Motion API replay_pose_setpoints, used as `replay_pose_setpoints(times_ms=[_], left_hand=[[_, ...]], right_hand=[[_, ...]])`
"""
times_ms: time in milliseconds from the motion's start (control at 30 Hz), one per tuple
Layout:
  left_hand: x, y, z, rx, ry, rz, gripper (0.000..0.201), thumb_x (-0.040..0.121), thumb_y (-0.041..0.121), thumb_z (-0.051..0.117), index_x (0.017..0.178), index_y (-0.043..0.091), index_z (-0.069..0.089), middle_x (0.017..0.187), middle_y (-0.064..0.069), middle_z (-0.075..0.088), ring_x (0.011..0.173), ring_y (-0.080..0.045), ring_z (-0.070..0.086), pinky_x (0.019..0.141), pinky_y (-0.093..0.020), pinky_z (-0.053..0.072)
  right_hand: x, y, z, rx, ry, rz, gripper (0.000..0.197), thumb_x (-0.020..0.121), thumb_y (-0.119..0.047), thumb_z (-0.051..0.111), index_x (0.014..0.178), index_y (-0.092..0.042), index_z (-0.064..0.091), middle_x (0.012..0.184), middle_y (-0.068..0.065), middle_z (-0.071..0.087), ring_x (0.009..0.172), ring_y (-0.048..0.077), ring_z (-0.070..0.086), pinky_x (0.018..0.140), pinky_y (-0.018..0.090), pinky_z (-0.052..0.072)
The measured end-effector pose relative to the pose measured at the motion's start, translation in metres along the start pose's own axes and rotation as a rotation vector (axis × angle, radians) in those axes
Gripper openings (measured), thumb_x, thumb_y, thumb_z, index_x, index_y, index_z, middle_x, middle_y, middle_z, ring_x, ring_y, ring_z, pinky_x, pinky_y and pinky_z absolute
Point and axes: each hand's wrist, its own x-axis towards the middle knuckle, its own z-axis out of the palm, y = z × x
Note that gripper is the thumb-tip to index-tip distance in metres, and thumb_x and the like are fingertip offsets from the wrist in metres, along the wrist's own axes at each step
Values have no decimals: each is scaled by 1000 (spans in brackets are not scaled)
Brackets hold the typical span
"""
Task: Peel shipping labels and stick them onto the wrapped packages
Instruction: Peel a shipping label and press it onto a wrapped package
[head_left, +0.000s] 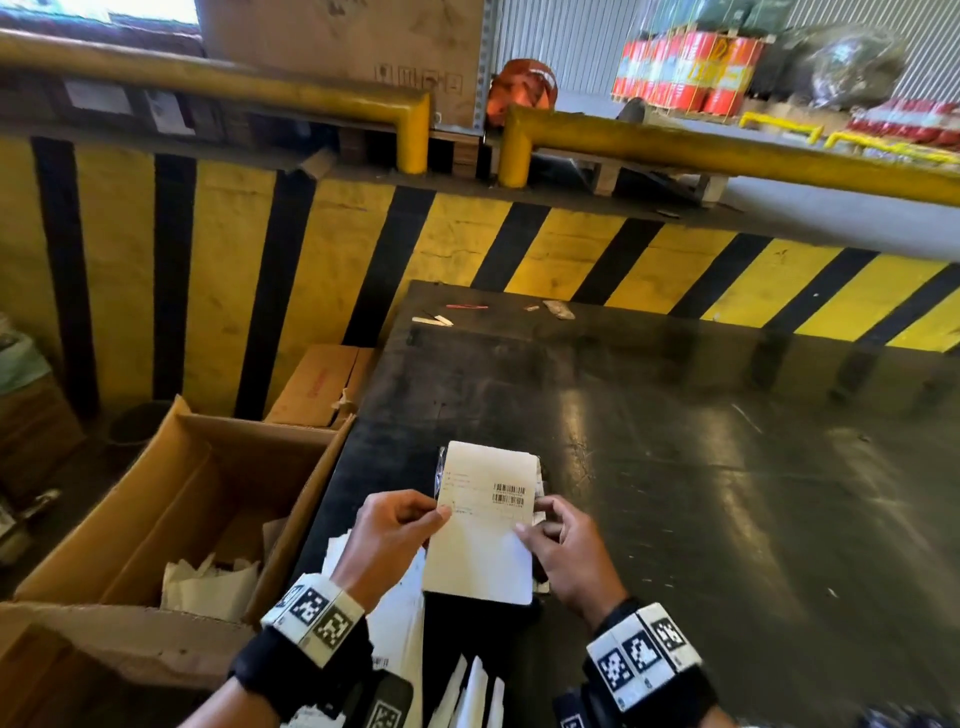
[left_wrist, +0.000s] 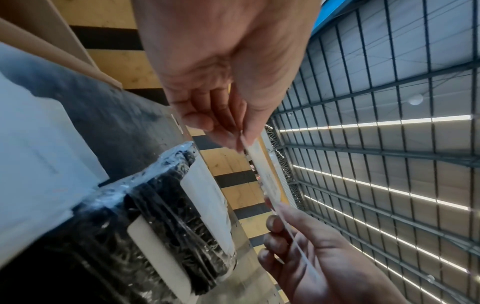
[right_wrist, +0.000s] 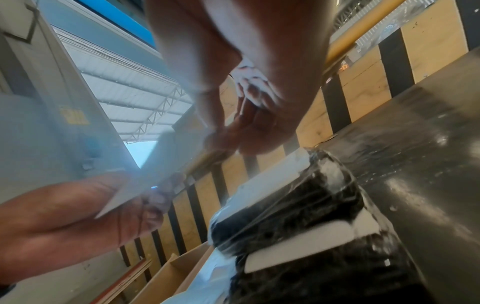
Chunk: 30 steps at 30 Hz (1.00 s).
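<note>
I am holding the label (head_left: 483, 525) up over the table (head_left: 675, 441), printed face toward me, so that I can read the barcode and get at its edges. My left hand (head_left: 387, 540) is pinching the label's left edge between thumb and fingers, keeping the sheet taut and steady. My right hand (head_left: 563, 545) is pinching the right edge, thumb on the front face and fingers curled behind; I judge it is working to split the sticker from its backing there, though I cannot tell whether any of it has lifted.

The package (left_wrist: 166, 216), black and wrapped in clear film with white pads under the film, is lying on the table directly below the label, close to my hands, so the sticker has only a short way to travel once it is free. In the head view the label is hiding most of it.

An open box (head_left: 171, 499) is standing beside the table on my left with crumpled white paper inside; I take it for the place where peeled backings are going. More white sheets (head_left: 400, 623) are lying at the table's near edge under my left wrist.
</note>
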Motion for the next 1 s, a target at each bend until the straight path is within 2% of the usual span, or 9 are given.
replay_pose_setpoints(times_ms=[100, 167, 267, 333, 433, 500, 733, 933, 1000], left_hand=[[27, -2, 10, 17, 23, -71, 14, 87, 15, 65, 90, 2, 69, 88, -8, 73, 68, -12, 71, 54, -15, 51], [43, -7, 15, 54, 38, -93, 14, 86, 18, 66, 87, 4, 69, 89, -8, 74, 75, -17, 72, 62, -26, 58], [61, -14, 21, 112, 70, -115, 14, 84, 19, 69, 79, 6, 71, 79, -10, 74, 72, -26, 72, 66, -40, 61], [68, -17, 24, 161, 88, -120, 14, 83, 19, 71, 75, 7, 71, 75, -9, 73, 68, -27, 71, 63, -39, 60], [75, -18, 27, 240, 106, -105, 15, 83, 18, 72, 70, 11, 70, 72, -8, 72, 60, -20, 68, 54, -29, 57], [78, -18, 28, 275, 100, -109, 15, 83, 18, 71, 70, 12, 70, 72, -8, 71, 56, -17, 67, 50, -24, 54], [82, -20, 31, 319, 118, -122, 15, 83, 19, 70, 70, 13, 69, 71, -6, 71, 57, -18, 67, 52, -25, 56], [83, -18, 32, 340, 116, -144, 15, 84, 19, 70, 71, 11, 70, 69, -6, 71, 54, -16, 67, 48, -22, 53], [83, -18, 32, 343, 121, -146, 17, 83, 18, 70, 69, 9, 71, 64, -6, 70, 50, -14, 66, 47, -21, 53]], right_hand=[[27, 1, -6, -50, 83, -3, 21, 87, -5, 65, 106, -9, 57, 95, 10, 71, 79, 13, 69, 58, 17, 53], [42, 4, -8, -97, 110, -15, 21, 86, -5, 65, 105, -8, 57, 92, 9, 71, 77, 12, 69, 58, 16, 53], [59, 10, -10, -152, 140, -26, 23, 84, -6, 67, 104, -10, 57, 95, 11, 71, 78, 15, 69, 58, 19, 54], [66, 13, -10, -161, 145, -14, 27, 84, -5, 67, 105, -12, 53, 100, 13, 71, 81, 18, 69, 58, 21, 56], [70, 17, -9, -187, 137, -10, 31, 85, -6, 67, 107, -16, 48, 102, 13, 70, 81, 17, 68, 56, 17, 55], [72, 21, -9, -197, 132, 2, 32, 85, -7, 67, 107, -17, 46, 104, 14, 70, 82, 18, 69, 61, 23, 57], [78, 26, -8, -216, 122, 26, 30, 87, -9, 65, 107, -17, 45, 106, 15, 69, 83, 18, 68, 66, 30, 59], [78, 29, -7, -245, 108, 51, 32, 88, -12, 64, 109, -19, 41, 115, 13, 66, 92, 18, 66, 70, 28, 59], [79, 31, -7, -257, 112, 46, 32, 88, -11, 65, 108, -19, 41, 114, 12, 66, 90, 16, 65, 70, 28, 59]])
